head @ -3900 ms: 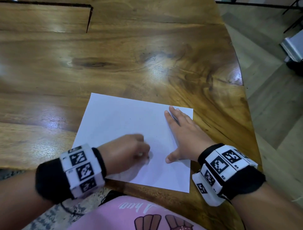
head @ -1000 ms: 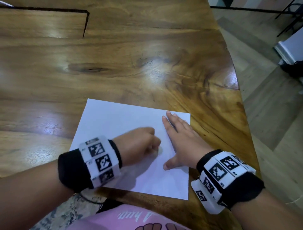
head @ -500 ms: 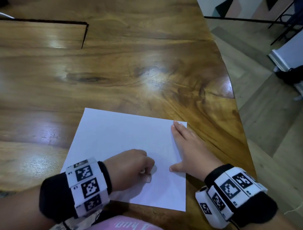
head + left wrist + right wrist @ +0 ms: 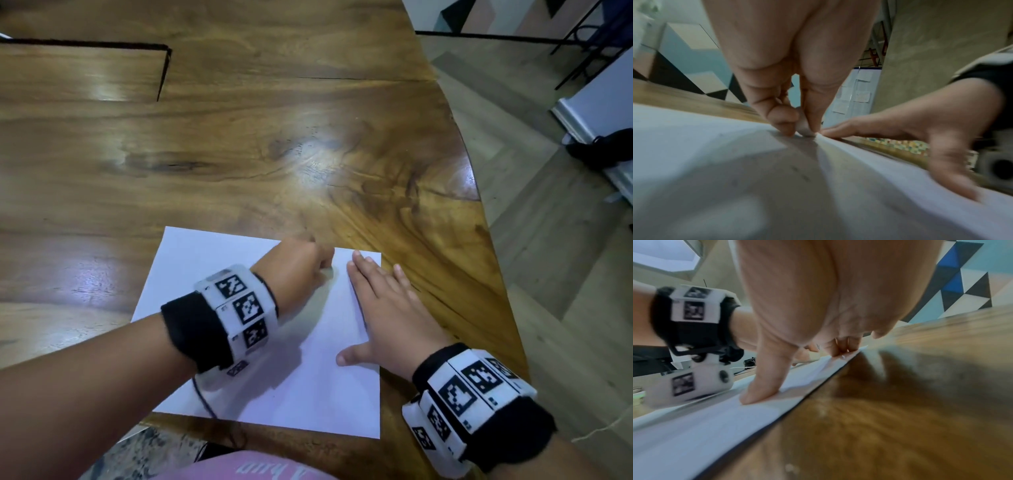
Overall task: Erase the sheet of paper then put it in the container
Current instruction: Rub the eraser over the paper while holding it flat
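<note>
A white sheet of paper lies flat on the wooden table near its front edge. My left hand is fisted over the sheet's far right part, pinching a small whitish eraser against the paper. My right hand lies flat along the sheet's right edge, fingers straight and thumb spread, pressing it down; in the right wrist view its thumb and fingers rest on the paper. No container is in view.
The table's curved right edge drops to a tiled floor. A dark seam cuts the tabletop at the far left. A white object and a dark item sit on the floor at the right.
My left hand with the eraser has moved from the sheet's near middle up to its far right part, beside my right fingertips. My right hand stays flat on the right edge.
</note>
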`<state>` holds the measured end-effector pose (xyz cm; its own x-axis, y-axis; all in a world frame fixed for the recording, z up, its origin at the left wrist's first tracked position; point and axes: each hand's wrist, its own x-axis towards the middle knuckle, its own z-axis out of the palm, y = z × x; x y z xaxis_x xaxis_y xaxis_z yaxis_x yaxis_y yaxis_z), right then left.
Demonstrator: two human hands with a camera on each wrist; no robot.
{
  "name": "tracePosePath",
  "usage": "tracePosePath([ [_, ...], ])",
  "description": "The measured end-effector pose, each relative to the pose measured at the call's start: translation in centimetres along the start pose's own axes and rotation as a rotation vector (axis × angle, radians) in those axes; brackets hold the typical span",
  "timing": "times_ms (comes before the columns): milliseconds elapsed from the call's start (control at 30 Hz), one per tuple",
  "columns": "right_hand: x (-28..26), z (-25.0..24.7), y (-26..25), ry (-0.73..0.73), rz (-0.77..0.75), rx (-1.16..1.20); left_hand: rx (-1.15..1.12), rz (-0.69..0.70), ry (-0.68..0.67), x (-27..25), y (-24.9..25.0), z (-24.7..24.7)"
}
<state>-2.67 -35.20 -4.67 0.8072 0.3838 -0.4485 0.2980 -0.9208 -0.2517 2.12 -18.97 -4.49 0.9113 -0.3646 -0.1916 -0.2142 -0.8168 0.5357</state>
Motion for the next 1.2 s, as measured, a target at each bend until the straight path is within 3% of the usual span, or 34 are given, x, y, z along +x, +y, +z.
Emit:
tracePosePath([
  [133, 0.0, 0.0, 0.1, 0.0, 0.018, -0.018, 0.027, 0.137, -0.247, -2.5, 0.0, 0.3],
  [333, 0.0, 0.1, 0.0, 0.001, 0.033, -0.009, 0.004, -0.098, 0.02, 1.3, -1.2, -1.4],
  [400, 0.1, 0.1, 0.0, 0.0, 0.033, -0.007, 0.011, -0.057, -0.01, 0.4, -0.6, -0.7],
  [500, 0.1, 0.2, 0.1, 0.001, 0.032, -0.003, 0.027, 0.089, -0.165, -1.7, 0.1, 0.3],
  [567, 0.1, 0.2, 0.1, -0.002, 0.028, -0.004, 0.042, 0.105, -0.224, -1.4, 0.0, -0.1],
  [733, 0.1, 0.2, 0.2, 0.004, 0.035, -0.001, 0.013, -0.059, 0.05, 1.7, -1.4, -1.6],
  [800, 0.1, 0.2, 0.2, -0.002, 0.034, -0.002, -0.005, -0.016, 0.026, 0.9, -1.1, -0.9],
  [967, 0.2, 0.3, 0.2, -0.001, 0.034, 0.017, 0.003, 0.148, -0.2, -3.1, 0.0, 0.6],
  [1033, 0.2, 0.3, 0.3, 0.0, 0.035, 0.018, 0.009, 0.094, -0.169, -2.6, -0.6, -0.2],
  [1133, 0.2, 0.4, 0.3, 0.003, 0.039, 0.021, -0.059, -0.091, 0.04, -0.8, -2.1, -1.5],
  [1200, 0.2, 0.4, 0.2, 0.001, 0.039, 0.02, -0.102, -0.161, 0.109, -0.4, -2.3, -1.6],
])
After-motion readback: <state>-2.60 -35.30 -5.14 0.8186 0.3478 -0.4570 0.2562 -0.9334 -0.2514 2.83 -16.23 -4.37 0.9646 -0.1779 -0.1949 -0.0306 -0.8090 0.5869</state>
